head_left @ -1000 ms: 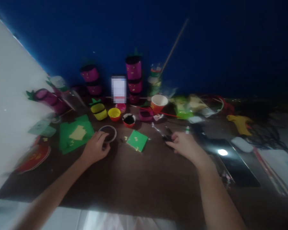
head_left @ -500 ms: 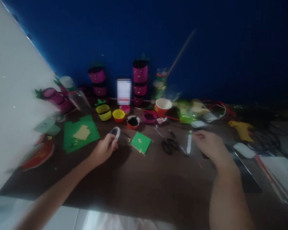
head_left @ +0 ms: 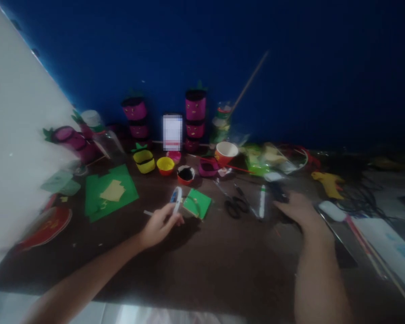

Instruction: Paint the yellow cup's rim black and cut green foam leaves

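My left hand [head_left: 160, 225] is closed on a white ring, which looks like a roll of tape [head_left: 177, 200], held upright just left of a small green square [head_left: 197, 203] with pale bits on it. A thin pale strip [head_left: 148, 212] sticks out behind that hand. Blurred, my right hand [head_left: 299, 209] has its thumb stretched out, apart from the fingers. It is beside a dark item [head_left: 279, 192] whose kind I cannot make out. To its left lie a white marker-like stick [head_left: 262, 202] and black-handled scissors [head_left: 232, 208].
Green sheets [head_left: 91, 198] with yellow pieces lie left. Small cups [head_left: 165, 166], purple faced containers [head_left: 195, 110], a lit phone [head_left: 172, 132] and a white-lined cup [head_left: 226, 153] line the back. A yellow glue gun [head_left: 329, 183], cables and a white mouse-shaped item [head_left: 332, 210] are right.
My left hand has moved right and toward me with the roll, nearer the green square. My right hand has shifted slightly right, away from the white stick, and its thumb has spread.
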`<state>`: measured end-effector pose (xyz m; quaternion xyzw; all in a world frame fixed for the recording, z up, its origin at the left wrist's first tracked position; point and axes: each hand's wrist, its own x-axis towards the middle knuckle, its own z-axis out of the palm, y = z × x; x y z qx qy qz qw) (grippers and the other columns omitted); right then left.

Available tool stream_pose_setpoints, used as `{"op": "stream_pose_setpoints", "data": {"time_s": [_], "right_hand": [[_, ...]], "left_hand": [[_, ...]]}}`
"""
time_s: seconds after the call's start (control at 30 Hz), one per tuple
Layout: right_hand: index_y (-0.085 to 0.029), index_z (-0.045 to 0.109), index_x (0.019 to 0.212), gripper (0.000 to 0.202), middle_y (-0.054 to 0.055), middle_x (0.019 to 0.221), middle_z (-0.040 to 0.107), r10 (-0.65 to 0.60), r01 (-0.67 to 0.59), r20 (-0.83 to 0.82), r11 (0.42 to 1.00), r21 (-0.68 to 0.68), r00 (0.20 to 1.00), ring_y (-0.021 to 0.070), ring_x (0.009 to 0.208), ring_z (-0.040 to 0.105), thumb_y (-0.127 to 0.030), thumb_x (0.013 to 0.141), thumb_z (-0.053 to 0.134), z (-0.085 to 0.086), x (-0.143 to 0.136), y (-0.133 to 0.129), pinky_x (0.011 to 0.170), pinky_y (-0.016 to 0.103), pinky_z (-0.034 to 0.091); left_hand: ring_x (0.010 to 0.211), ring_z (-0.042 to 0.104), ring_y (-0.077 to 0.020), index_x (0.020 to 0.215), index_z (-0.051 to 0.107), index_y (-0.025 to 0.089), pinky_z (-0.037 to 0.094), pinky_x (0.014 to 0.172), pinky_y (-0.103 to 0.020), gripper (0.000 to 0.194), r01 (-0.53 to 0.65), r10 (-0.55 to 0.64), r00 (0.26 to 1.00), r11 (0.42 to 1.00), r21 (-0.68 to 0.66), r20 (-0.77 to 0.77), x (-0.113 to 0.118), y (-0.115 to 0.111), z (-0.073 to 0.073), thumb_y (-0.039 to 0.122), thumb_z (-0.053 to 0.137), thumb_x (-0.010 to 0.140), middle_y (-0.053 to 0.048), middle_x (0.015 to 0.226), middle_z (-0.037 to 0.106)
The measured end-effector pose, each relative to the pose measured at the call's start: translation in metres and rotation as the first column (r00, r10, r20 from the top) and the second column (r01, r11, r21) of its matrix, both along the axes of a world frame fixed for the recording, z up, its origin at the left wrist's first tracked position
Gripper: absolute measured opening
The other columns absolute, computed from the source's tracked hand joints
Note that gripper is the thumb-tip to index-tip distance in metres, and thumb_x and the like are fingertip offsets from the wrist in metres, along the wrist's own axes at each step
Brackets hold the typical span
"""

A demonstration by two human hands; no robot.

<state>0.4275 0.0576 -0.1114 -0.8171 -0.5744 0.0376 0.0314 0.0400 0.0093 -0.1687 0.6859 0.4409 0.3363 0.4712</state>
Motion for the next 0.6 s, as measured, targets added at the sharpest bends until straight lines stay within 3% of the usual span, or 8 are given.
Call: {"op": "stream_pose_setpoints", "data": {"time_s": [0.17,0.33,0.47,0.6], "right_hand": [[-0.005,0.062,0.09,0.025,0.023,0.079,0.063,-0.053,0.049,-0.021,0.984,-0.17,0.998,0.0269,0.07,0.061,-0.017,0.069,0.054,0.001,-0.001,-0.001,0.061,0.031,0.041],[-0.017,0.059,0.07,0.007,0.017,0.072,0.061,-0.2,0.189,-0.004,0.931,-0.314,0.98,0.0254,0.068,0.061,-0.014,0.068,0.054,0.028,-0.001,-0.007,0.059,0.029,0.041],[-0.023,0.044,0.051,0.022,0.017,0.069,0.059,-0.286,0.292,0.068,0.897,-0.332,0.956,0.0245,0.062,0.059,-0.013,0.067,0.055,0.044,0.0,-0.013,0.058,0.031,0.041],[-0.025,0.042,0.051,0.024,0.017,0.073,0.06,-0.3,0.28,-0.002,0.894,-0.35,0.954,0.0228,0.06,0.057,-0.015,0.07,0.054,0.045,0.007,-0.026,0.059,0.031,0.04]], "left_hand": [[0.061,0.054,-0.0112,0.109,0.053,0.015,0.043,0.061,-0.023,0.03,0.018,-0.015,0.999,0.998,0.065,-0.036,-0.004,0.001,-0.002,0.036,0.041,0.089,-0.001,0.067,0.06],[0.068,0.054,-0.0124,0.119,0.048,0.015,0.044,0.067,-0.025,0.035,0.025,-0.029,0.998,0.998,0.054,0.06,-0.009,0.002,0.004,0.034,0.04,0.09,-0.001,0.071,0.058],[0.07,0.055,-0.0124,0.123,0.043,0.016,0.045,0.066,-0.025,0.038,0.063,-0.061,0.984,0.998,-0.005,0.167,-0.009,0.002,0.001,0.034,0.04,0.09,-0.004,0.081,0.061],[0.072,0.057,-0.013,0.117,0.047,0.017,0.047,0.07,-0.026,0.031,0.072,-0.062,0.971,0.997,-0.038,0.229,-0.007,0.002,-0.005,0.033,0.04,0.091,-0.006,0.088,0.063]]}}
